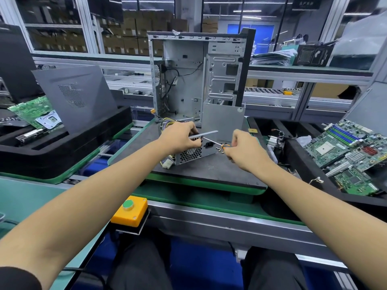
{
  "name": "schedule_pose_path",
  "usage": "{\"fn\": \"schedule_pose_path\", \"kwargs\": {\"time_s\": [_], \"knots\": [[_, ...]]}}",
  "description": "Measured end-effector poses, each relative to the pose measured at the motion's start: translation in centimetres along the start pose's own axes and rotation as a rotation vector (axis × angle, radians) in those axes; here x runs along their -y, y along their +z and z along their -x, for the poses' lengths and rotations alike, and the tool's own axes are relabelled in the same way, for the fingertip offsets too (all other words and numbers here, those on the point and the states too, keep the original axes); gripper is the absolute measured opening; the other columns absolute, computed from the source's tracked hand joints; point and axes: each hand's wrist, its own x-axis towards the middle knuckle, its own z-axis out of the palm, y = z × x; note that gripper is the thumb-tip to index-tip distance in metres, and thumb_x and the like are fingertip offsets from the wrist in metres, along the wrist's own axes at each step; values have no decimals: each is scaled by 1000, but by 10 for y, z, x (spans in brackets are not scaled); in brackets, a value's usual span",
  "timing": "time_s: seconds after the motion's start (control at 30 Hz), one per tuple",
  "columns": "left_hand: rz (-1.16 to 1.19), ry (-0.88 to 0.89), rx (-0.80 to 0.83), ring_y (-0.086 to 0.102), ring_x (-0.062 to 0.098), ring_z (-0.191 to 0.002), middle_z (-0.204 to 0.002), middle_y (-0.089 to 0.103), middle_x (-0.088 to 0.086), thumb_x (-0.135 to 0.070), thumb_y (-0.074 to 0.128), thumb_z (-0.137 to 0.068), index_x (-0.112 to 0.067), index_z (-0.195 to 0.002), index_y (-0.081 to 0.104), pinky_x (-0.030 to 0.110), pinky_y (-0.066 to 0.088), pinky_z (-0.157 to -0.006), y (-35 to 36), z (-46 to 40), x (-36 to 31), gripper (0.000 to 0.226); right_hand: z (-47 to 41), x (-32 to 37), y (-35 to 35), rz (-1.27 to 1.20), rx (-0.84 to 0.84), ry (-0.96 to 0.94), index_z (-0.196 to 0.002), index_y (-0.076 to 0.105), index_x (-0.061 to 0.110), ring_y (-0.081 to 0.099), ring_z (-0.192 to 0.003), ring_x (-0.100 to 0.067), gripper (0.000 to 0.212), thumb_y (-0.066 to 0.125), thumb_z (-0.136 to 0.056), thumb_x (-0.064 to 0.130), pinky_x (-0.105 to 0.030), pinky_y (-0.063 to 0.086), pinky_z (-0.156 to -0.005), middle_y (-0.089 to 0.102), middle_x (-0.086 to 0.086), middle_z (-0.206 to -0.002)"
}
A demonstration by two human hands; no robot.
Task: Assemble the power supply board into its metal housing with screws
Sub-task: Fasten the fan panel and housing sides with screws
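Our left hand (180,136) curls over the top edge of the power supply housing (193,150), fingers wrapped onto its perforated face and holding it on the tabletop (209,170). Our right hand (244,150) pinches the orange handle of a screwdriver (213,142), whose shaft slants across to the housing's face just beside the left fingers. Loose screws (219,149) lie between the two hands. Beyond both hands stands an open computer case (199,76).
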Motion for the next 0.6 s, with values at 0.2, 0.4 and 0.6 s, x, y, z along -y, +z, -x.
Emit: {"fn": "schedule_pose_path", "kwargs": {"time_s": [0.2, 0.4, 0.6], "knots": [[-9, 8, 0, 69, 15, -85, -99, 75, -7, -47, 69, -84, -27, -112, 67, 37, 59, -78, 1, 1, 1, 35, 2, -9, 1, -229, 90, 85, -74, 66, 12, 59, -43, -20, 28, 50, -94, 22, -36, 51, -57, 74, -3, -68], [0, 6, 1, 69, 11, -80, -95, 75, -8, -46, 69, -83, -28, -107, 65, 33, 58, -72, 1, 0, 2, 30, 11, -10, 10, -91, 3, 3, -81, 40, 18, 46, -62, -26, 27, 67, -81, 12, -33, 36, -55, 57, -6, -78], [-5, 7, 6, 67, 10, -74, -93, 75, -7, -47, 70, -84, -28, -105, 65, 34, 58, -70, 3, -1, 4, 29, 12, -8, 8, 198, -87, 10, -78, 61, 20, 64, -79, -32, 27, 47, -94, 37, -36, 52, -69, 72, -3, -78]]}}
